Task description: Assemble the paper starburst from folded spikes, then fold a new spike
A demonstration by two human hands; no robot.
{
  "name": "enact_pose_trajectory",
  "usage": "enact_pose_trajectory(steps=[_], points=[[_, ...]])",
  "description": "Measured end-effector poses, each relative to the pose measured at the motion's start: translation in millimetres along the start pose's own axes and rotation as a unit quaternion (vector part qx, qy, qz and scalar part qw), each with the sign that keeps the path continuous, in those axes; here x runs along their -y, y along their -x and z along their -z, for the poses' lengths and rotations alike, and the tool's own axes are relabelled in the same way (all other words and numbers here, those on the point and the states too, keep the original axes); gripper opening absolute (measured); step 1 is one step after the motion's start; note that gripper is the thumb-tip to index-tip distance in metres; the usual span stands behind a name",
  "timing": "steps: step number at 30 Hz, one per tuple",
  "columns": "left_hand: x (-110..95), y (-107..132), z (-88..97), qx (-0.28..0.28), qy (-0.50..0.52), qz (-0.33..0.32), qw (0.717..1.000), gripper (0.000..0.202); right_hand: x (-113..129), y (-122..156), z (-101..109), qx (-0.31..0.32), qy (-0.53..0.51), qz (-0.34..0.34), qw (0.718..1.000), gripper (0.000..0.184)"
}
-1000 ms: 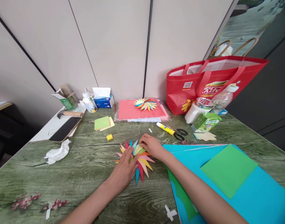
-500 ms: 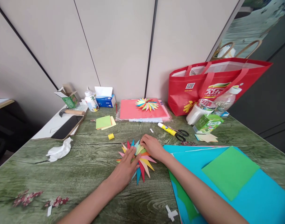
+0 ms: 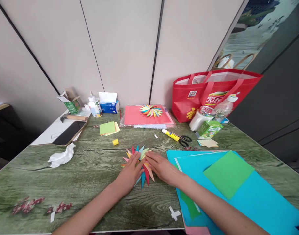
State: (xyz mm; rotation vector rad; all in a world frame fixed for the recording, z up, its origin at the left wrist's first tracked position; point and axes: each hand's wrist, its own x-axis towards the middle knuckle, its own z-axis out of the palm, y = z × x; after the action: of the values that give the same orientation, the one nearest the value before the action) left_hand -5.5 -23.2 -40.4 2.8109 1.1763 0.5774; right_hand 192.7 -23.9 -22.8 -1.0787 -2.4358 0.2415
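A many-pointed paper star [image 3: 145, 175] of folded coloured strips lies on the table in front of me. My left hand [image 3: 131, 169] rests on its left and middle part, fingers stretched out. Over the star's right side lies my right hand [image 3: 161, 165], its fingers extended flat and holding nothing. Both hands cover part of the star, so its centre is mostly hidden. A similar, finished-looking paper star [image 3: 151, 111] sits on a wrapped pack of red paper [image 3: 132, 116] at the back.
Blue sheets [image 3: 252, 199] with a green square [image 3: 229, 174] lie on the right. Behind are a glue stick [image 3: 170, 134], scissors [image 3: 185, 140], a red bag [image 3: 186, 98] and a green carton [image 3: 208, 130]. A yellow cap [image 3: 115, 142], tissue [image 3: 62, 156], phone [image 3: 70, 133] and hammer [image 3: 76, 117] are leftward.
My right hand has gone from closed fingers at the star's upper edge to lying flat over its right side. My left hand stays on the star. The view has shifted slightly.
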Motion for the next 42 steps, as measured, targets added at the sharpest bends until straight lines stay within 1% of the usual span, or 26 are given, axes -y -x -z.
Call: enact_pose_trajectory(steps=[2, 4, 8, 12, 15, 19, 21, 22, 24, 26, 27, 29, 33, 34, 37, 39, 42], points=[[-0.8, -0.3, 1.2, 0.0, 0.012, 0.012, 1.0, 0.044, 3.6, 5.6, -1.4, 0.019, -0.006, -0.013, 1.0, 0.042], [-0.6, -0.3, 0.4, -0.001, 0.016, 0.014, 1.0, 0.047, 6.2, 6.7, -5.0, 0.018, -0.007, -0.025, 0.999, 0.044], [1.9, -0.1, -5.6, -0.003, -0.003, -0.007, 1.0, 0.043, 13.0, 2.9, -11.7, -0.01, -0.009, -0.028, 1.0, 0.036], [1.8, -1.7, -6.1, 0.001, 0.002, -0.004, 1.0, 0.041, 20.0, 0.0, -9.2, 0.004, -0.047, -0.063, 0.997, 0.028], [-0.1, -3.2, 1.7, 0.008, 0.058, 0.023, 0.998, 0.043, 20.3, -0.4, -6.3, 0.006, -0.066, -0.074, 0.995, 0.028], [0.5, -4.0, 15.6, 0.011, 0.181, 0.094, 0.979, 0.061, 15.8, -0.5, -6.1, -0.006, -0.069, -0.073, 0.995, 0.028], [2.7, -4.2, 20.4, -0.005, 0.206, 0.105, 0.973, 0.067, 14.2, -0.7, -6.0, -0.015, -0.061, -0.071, 0.996, 0.028], [4.2, -4.4, 22.0, -0.019, 0.202, 0.103, 0.974, 0.064, 13.8, -0.9, -5.7, -0.017, -0.056, -0.071, 0.996, 0.028], [7.6, -4.8, 23.8, -0.036, 0.176, 0.089, 0.98, 0.05, 13.6, -1.5, -4.1, -0.019, -0.048, -0.068, 0.996, 0.028], [11.0, -5.3, 23.9, -0.029, 0.142, 0.062, 0.987, 0.035, 13.4, -2.4, -1.6, -0.016, -0.042, -0.064, 0.997, 0.029], [12.4, -5.4, 23.5, -0.018, 0.126, 0.048, 0.991, 0.032, 13.0, -2.9, -0.3, -0.015, -0.039, -0.06, 0.997, 0.029], [14.4, -5.3, 21.3, 0.004, 0.1, 0.028, 0.995, 0.035, 11.1, -4.1, 1.5, -0.006, -0.036, -0.049, 0.998, 0.033], [15.2, -3.9, 14.2, 0.028, 0.073, 0.02, 0.997, 0.043, 3.7, -6.9, -1.0, 0.043, -0.022, -0.016, 0.999, 0.054], [15.1, -3.6, 12.5, 0.031, 0.067, 0.018, 0.997, 0.044, 1.9, -7.6, -2.6, 0.059, -0.011, -0.006, 0.998, 0.056], [14.6, -3.2, 8.6, 0.034, 0.051, 0.012, 0.998, 0.044, -1.5, -9.0, -7.7, 0.092, 0.024, 0.018, 0.995, 0.053], [14.2, -3.4, 7.1, 0.031, 0.042, 0.012, 0.999, 0.043, -1.9, -9.6, -10.2, 0.097, 0.036, 0.018, 0.994, 0.053], [13.9, -3.7, 5.4, 0.031, 0.032, 0.011, 0.999, 0.044, -1.6, -10.4, -12.6, 0.088, 0.042, 0.011, 0.995, 0.054]])
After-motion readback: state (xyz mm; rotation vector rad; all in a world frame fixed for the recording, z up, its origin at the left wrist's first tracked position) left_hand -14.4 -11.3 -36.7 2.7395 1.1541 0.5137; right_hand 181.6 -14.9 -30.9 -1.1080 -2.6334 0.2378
